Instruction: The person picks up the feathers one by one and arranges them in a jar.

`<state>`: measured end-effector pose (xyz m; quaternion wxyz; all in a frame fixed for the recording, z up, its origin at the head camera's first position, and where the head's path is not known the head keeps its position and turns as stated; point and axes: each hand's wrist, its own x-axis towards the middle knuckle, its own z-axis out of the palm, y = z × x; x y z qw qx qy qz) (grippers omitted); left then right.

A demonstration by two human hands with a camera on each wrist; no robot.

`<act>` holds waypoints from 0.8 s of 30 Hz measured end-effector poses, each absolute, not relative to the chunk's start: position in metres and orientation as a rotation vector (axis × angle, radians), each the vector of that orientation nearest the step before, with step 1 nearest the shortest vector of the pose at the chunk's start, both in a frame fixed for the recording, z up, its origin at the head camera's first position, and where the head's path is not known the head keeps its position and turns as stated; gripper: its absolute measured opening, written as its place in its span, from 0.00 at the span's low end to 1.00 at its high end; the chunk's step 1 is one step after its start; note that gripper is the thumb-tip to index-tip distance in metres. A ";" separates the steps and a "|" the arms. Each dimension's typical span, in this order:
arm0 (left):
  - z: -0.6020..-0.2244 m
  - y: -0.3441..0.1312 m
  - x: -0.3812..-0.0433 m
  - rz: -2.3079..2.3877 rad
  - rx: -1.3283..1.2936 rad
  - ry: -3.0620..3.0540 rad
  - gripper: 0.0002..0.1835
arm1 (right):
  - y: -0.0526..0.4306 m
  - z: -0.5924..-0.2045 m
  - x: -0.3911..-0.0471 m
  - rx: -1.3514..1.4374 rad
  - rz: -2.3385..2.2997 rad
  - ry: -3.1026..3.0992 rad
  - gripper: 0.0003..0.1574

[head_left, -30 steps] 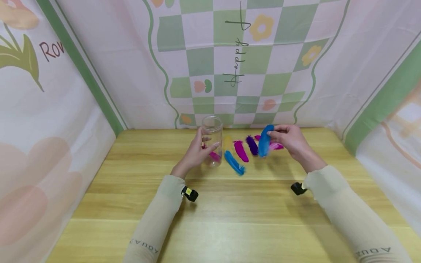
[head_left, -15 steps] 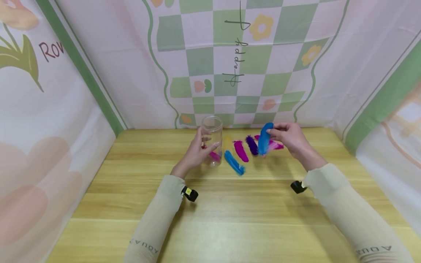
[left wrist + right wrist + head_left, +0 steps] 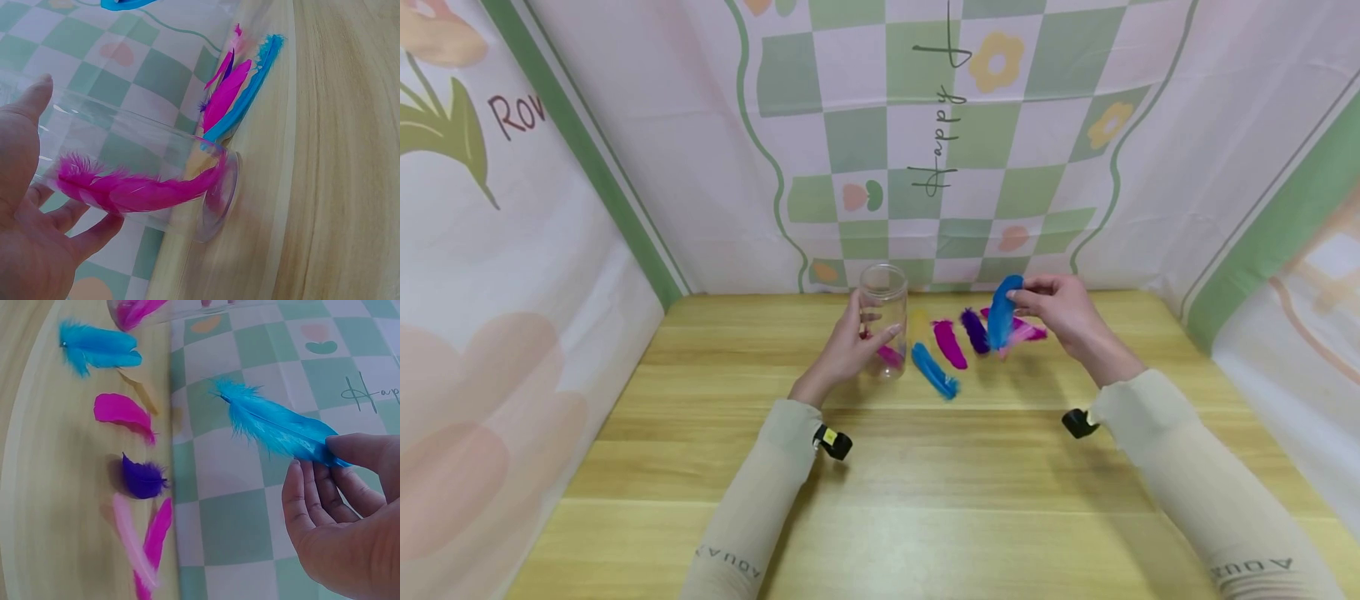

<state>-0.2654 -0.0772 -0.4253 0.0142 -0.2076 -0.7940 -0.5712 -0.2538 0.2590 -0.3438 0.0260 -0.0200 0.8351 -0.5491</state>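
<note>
My left hand [image 3: 850,346] grips a clear jar [image 3: 884,287] that stands upright on the table, its thumb and fingers around the side. Inside the jar leans a magenta feather [image 3: 144,190]. Between thumb and fingers of my right hand [image 3: 356,512] a blue feather [image 3: 281,425] is pinched by one end, its fluffy end hanging down above the table in the head view. Below and beside it lie a purple feather [image 3: 142,478], a pale pink feather [image 3: 132,537] and a magenta one partly under the pink.
Nearer the jar, a second blue feather [image 3: 935,372], a magenta feather [image 3: 951,344] and a yellow feather [image 3: 139,390] lie on the wooden table [image 3: 895,500]. A patterned cloth [image 3: 917,150] hangs right behind the table's back edge, with more cloth at both sides.
My right hand has risen slightly with the blue feather, uncovering more of the pink feather beneath. The left hand and the jar stay where they were.
</note>
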 end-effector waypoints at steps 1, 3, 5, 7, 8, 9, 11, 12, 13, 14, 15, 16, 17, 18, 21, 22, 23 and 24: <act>-0.425 -0.077 -0.266 -1.780 -0.649 -2.470 0.38 | 0.259 -0.343 -0.254 -0.066 -1.694 2.587 0.30; -0.425 -0.077 -0.265 -1.782 -0.653 -2.469 0.38 | 0.258 -0.343 -0.254 -0.075 -1.685 2.600 0.30; -0.424 -0.077 -0.265 -1.782 -0.655 -2.470 0.39 | 0.258 -0.342 -0.254 -0.083 -1.685 2.606 0.29; -0.424 -0.077 -0.265 -1.776 -0.653 -2.476 0.39 | 0.257 -0.341 -0.255 -0.086 -1.686 2.607 0.28; -0.424 -0.077 -0.265 -1.772 -0.651 -2.479 0.39 | 0.257 -0.341 -0.255 -0.085 -1.688 2.608 0.28; -0.424 -0.077 -0.265 -1.769 -0.648 -2.482 0.39 | 0.256 -0.341 -0.256 -0.084 -1.687 2.612 0.28; -0.424 -0.077 -0.265 -1.763 -0.644 -2.487 0.38 | 0.256 -0.340 -0.256 -0.087 -1.686 2.617 0.27; -0.424 -0.077 -0.265 -1.762 -0.643 -2.488 0.38 | 0.256 -0.340 -0.257 -0.090 -1.686 2.619 0.27; -0.424 -0.077 -0.265 -1.762 -0.645 -2.487 0.37 | 0.255 -0.339 -0.257 -0.092 -1.685 2.623 0.26; -0.425 -0.077 -0.265 -1.763 -0.645 -2.485 0.37 | 0.255 -0.339 -0.257 -0.096 -1.683 2.626 0.26; -0.425 -0.078 -0.265 -1.765 -0.646 -2.483 0.37 | 0.255 -0.339 -0.257 -0.099 -1.679 2.629 0.26; -0.425 -0.077 -0.265 -1.767 -0.646 -2.482 0.37 | 0.255 -0.338 -0.258 -0.101 -1.677 2.630 0.26; -0.425 -0.077 -0.265 -1.769 -0.648 -2.480 0.37 | 0.255 -0.337 -0.258 -0.101 -1.677 2.630 0.25; -0.425 -0.077 -0.265 -1.769 -0.648 -2.479 0.37 | 0.254 -0.336 -0.258 -0.100 -1.674 2.631 0.26; -0.425 -0.077 -0.265 -1.769 -0.649 -2.478 0.37 | 0.253 -0.335 -0.259 -0.092 -1.667 2.629 0.26; -0.425 -0.077 -0.265 -1.767 -0.649 -2.480 0.37 | 0.253 -0.334 -0.259 -0.091 -1.670 2.624 0.26; -0.425 -0.077 -0.265 -1.765 -0.648 -2.482 0.37 | 0.253 -0.334 -0.259 -0.090 -1.675 2.618 0.26; -0.425 -0.077 -0.265 -1.761 -0.648 -2.485 0.37 | 0.252 -0.334 -0.259 -0.090 -1.677 2.615 0.26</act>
